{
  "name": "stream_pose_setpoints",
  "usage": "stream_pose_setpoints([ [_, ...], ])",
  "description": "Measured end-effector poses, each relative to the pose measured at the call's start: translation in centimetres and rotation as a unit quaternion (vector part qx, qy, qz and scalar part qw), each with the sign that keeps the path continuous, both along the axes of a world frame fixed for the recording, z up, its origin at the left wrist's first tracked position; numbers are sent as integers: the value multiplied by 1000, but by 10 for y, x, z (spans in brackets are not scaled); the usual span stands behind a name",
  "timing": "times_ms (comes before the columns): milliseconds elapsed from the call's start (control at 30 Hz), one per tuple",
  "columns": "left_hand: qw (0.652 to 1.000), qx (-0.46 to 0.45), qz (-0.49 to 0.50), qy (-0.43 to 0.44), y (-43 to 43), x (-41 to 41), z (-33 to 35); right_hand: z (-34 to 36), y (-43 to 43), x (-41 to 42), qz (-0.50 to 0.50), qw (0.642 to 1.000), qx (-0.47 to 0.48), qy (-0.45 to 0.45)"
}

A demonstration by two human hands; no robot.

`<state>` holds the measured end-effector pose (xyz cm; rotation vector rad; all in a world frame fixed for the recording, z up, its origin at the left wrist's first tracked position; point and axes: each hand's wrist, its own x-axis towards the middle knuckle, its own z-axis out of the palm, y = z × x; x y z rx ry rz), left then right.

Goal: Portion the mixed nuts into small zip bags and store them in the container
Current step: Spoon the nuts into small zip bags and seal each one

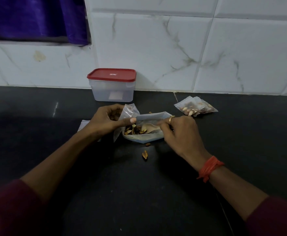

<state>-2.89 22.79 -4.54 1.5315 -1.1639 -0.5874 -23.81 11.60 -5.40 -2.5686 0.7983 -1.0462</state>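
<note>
Maroon-sleeved, the left hand (105, 120) is pinching a small bag (130, 110) open for filling; right hand (180, 132) is clamping a spoon (148, 126) among nuts (133, 130); container (112, 87) sitting at twelve o'clock.

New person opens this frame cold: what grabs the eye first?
The two hands mid-counter: the left hand holds a small zip bag at the left edge of the big nut bag, the right hand a pale spoon inside it. Then the red-lidded container, shut, against the tiled wall, and filled zip bags lying to its right.
</note>
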Motion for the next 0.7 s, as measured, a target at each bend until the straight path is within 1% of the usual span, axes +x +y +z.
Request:
stream_pose_setpoints([
  [67, 1000, -3, 13, 2, 0, -1, 0, -1, -2, 0, 13, 999, 45, -15],
  [133, 1000, -3, 18, 3, 0, -1, 0, -1, -1, -1, 15, 999, 48, -14],
  [233, 1000, -2, 16, 4, 1, -1, 1, 0, 2, -2, -20, 999, -34, 27],
  [300, 1000, 1, 17, 0, 1, 0, 1, 4, 8, -2, -23, 995, -94, 27],
  [367, 1000, 7, 17, -5, 1, 0, 2, 7, 16, -1, 0, 992, -123, 19],
  [400, 1000, 8, 16, -6, 1, 0, 2, 8, 19, 0, 8, 992, -120, 23],
  [467, 1000, 6, 16, -4, 2, -1, 2, 9, 23, 3, 19, 997, -64, 33],
  [567, 1000, 6, 17, 0, 3, -1, 4, 7, 21, 3, 36, 996, 84, 10],
  [633, 1000, 9, 15, 1, 3, -1, 4, 7, 19, 2, 32, 993, 115, 26],
  [700, 1000, 11, 15, 2, 3, -1, 5, 8, 16, 0, 20, 994, 98, 39],
])
